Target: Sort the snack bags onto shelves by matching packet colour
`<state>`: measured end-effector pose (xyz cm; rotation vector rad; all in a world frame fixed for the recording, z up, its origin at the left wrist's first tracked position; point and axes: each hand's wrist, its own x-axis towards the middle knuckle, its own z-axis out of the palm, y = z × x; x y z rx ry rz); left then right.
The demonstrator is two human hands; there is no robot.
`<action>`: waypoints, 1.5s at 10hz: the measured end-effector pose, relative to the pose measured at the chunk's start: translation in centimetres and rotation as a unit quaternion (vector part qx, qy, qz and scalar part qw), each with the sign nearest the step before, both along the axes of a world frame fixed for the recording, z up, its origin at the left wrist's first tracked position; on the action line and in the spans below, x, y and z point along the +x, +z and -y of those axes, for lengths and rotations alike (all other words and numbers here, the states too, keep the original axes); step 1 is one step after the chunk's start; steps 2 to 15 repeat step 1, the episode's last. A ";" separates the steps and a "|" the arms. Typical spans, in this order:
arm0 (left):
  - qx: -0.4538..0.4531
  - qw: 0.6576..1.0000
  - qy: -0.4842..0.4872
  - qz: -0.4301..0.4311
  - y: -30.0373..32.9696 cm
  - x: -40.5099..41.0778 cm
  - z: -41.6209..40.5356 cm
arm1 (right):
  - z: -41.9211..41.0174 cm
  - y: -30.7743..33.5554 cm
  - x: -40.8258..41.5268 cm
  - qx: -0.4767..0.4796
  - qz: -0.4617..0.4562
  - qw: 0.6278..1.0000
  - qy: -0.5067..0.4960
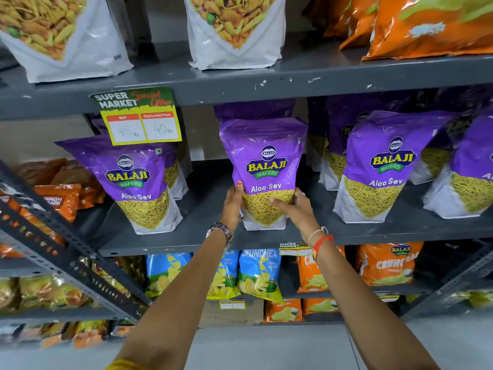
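Both hands' grip, left hand [232, 206] and right hand [294, 209], clasps the upright purple bag [264, 166].

Middle shelf [213, 236]: at least 4 front purple Aloo Sev bags [262, 169]. Top of frame: 2 white bags [234, 30], 2 orange bags [432, 28]. 2 hands [232, 206].

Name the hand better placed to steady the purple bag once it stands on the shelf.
Right hand, probably: it spreads across the purple bag's front, while the left hand only grips its side edge.
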<state>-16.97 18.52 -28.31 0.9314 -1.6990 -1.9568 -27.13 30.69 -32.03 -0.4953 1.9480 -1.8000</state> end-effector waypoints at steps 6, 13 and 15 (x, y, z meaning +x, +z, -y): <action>-0.031 0.998 0.050 -0.029 -0.1 -0.2 -0.5 | -0.2 1.1 -0.3 -0.053 -0.008 0.998 -0.032; -0.031 0.998 0.050 -0.029 -0.1 -0.2 -0.5 | -0.2 1.1 -0.3 -0.053 -0.008 0.998 -0.032; -0.031 0.998 0.050 -0.029 -0.1 -0.2 -0.5 | -0.2 1.1 -0.3 -0.053 -0.008 0.998 -0.032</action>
